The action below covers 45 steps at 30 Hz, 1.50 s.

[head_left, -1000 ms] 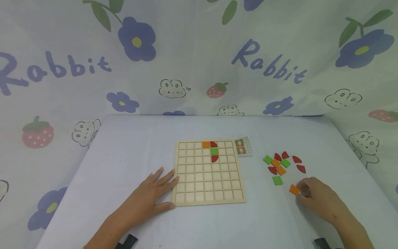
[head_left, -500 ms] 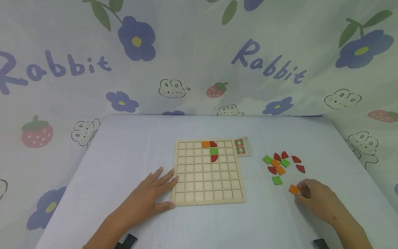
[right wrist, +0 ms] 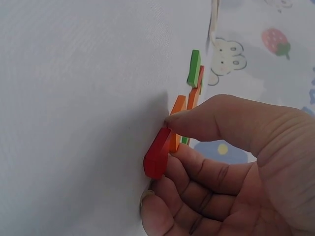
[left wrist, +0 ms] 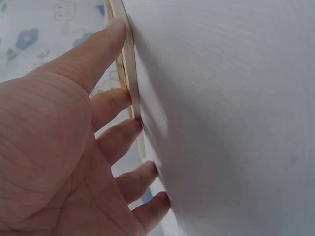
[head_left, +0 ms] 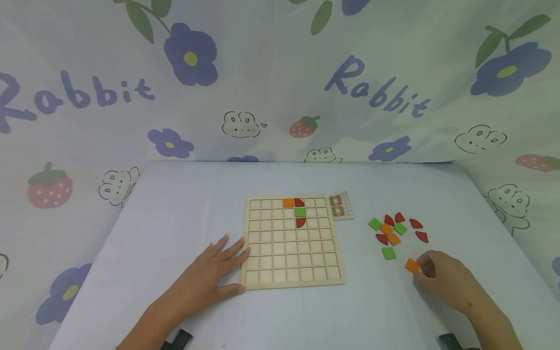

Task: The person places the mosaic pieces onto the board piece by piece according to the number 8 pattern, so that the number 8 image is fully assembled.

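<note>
My left hand lies with spread fingers at the left edge of a wooden grid board; in the left wrist view its thumb and fingertips touch the board's side. On the board's upper rows sit an orange square tile, a green square tile and two red quarter-round tiles. At the right, my right hand pinches another orange square tile between thumb and finger, low over the table. A red tile shows next to it, by the curled fingers, hidden in the head view.
Loose green, orange and red tiles lie in a group right of the board, some overlapping, such as a green square and a red quarter-round. A small pattern card lies at the board's top right corner. Printed cloth hangs behind.
</note>
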Each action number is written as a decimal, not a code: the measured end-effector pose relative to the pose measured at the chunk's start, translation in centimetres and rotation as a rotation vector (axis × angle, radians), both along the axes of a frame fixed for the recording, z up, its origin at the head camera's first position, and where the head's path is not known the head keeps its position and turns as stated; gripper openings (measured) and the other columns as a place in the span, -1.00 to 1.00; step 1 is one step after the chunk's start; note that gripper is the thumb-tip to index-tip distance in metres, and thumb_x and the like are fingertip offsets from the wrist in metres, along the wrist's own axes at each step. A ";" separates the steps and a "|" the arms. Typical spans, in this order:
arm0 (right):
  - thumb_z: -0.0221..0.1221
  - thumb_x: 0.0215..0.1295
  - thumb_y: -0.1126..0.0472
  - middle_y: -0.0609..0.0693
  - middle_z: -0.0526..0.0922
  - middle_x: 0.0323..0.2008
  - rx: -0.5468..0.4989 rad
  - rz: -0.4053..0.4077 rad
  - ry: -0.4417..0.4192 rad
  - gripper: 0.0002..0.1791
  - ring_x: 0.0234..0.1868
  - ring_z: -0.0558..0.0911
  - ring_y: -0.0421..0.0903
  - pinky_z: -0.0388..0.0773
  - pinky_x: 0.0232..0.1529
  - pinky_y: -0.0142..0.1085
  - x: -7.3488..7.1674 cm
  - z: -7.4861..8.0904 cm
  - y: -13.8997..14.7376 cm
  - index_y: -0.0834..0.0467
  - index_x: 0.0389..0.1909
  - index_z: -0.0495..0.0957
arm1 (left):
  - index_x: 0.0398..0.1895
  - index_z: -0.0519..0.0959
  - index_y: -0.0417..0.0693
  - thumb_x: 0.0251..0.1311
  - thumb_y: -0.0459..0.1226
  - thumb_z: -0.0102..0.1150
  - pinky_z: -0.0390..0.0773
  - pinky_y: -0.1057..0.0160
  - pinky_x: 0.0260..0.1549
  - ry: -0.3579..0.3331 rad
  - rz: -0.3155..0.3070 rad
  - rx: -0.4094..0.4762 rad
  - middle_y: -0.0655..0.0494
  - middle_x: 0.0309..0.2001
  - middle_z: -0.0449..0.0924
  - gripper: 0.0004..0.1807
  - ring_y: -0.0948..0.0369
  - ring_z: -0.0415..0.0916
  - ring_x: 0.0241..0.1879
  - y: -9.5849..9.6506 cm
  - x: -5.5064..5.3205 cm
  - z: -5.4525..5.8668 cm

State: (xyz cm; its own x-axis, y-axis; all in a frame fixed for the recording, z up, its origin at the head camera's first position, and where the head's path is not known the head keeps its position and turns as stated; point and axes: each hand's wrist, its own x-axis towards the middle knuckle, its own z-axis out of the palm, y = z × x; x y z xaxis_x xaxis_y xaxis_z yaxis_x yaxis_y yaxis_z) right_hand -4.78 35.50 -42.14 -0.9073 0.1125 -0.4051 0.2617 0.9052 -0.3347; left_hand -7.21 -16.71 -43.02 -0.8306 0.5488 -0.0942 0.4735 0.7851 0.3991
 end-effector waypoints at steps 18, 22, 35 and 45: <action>0.47 0.24 0.17 0.05 0.63 -0.26 -0.023 -0.024 -0.006 -0.57 -0.22 0.56 0.00 0.74 -0.21 -0.10 -0.1 -0.4 0.3 0.35 -0.05 0.54 | 0.58 0.38 0.10 0.25 0.16 0.38 0.07 -0.26 0.53 -0.007 0.004 -0.001 0.16 0.62 0.16 -0.14 -0.17 -0.05 0.62 0.0 0.0 0.2; 0.47 0.24 0.16 0.04 0.62 -0.25 -0.026 -0.023 0.007 -0.57 -0.22 0.55 0.00 0.72 -0.23 -0.13 -0.2 -0.4 0.5 0.32 -0.06 0.54 | 0.58 0.37 0.11 0.25 0.15 0.39 0.06 -0.24 0.54 -0.013 0.012 -0.012 0.17 0.63 0.15 -0.13 -0.16 -0.07 0.62 0.1 0.0 0.2; 0.41 0.32 0.19 0.01 0.62 -0.27 -0.072 -0.017 0.030 -0.65 -0.29 0.54 -0.04 0.65 -0.32 -0.22 -0.1 -0.4 0.7 0.29 -0.04 0.53 | 0.57 0.38 0.12 0.21 0.14 0.43 0.04 -0.23 0.54 -0.003 0.032 0.003 0.16 0.62 0.15 -0.13 -0.15 -0.07 0.62 0.1 0.0 0.0; 0.37 0.34 0.23 -0.04 0.62 -0.34 -0.066 0.009 0.094 -0.72 -0.30 0.56 -0.06 0.65 -0.32 -0.23 0.4 -0.5 0.9 0.25 -0.06 0.55 | 0.57 0.39 0.10 0.22 0.12 0.43 0.06 -0.26 0.53 -0.013 0.023 0.006 0.15 0.62 0.17 -0.13 -0.16 -0.07 0.62 0.1 0.1 0.1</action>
